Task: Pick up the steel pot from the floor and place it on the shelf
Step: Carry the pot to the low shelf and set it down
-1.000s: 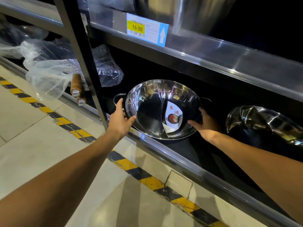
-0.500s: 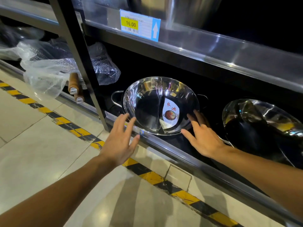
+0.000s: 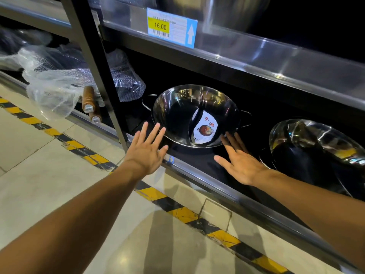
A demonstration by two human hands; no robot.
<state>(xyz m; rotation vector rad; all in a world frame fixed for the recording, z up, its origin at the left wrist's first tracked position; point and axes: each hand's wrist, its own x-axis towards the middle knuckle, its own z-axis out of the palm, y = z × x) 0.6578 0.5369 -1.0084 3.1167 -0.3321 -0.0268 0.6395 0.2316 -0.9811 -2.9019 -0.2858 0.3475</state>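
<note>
Steel pot [image 3: 194, 115] sits tilted on the bottom shelf [image 3: 207, 176], label facing out, no longer gripped as it was a second ago. Left hand [image 3: 147, 150] has let go and hovers spread-fingered before its rim; right hand [image 3: 240, 162], likewise empty and splayed, has drawn back just beside it.

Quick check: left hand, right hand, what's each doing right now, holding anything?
Left hand: open, fingers spread, holding nothing, just short of the steel pot.
Right hand: open, fingers spread, holding nothing, beside the pot's near rim.
</note>
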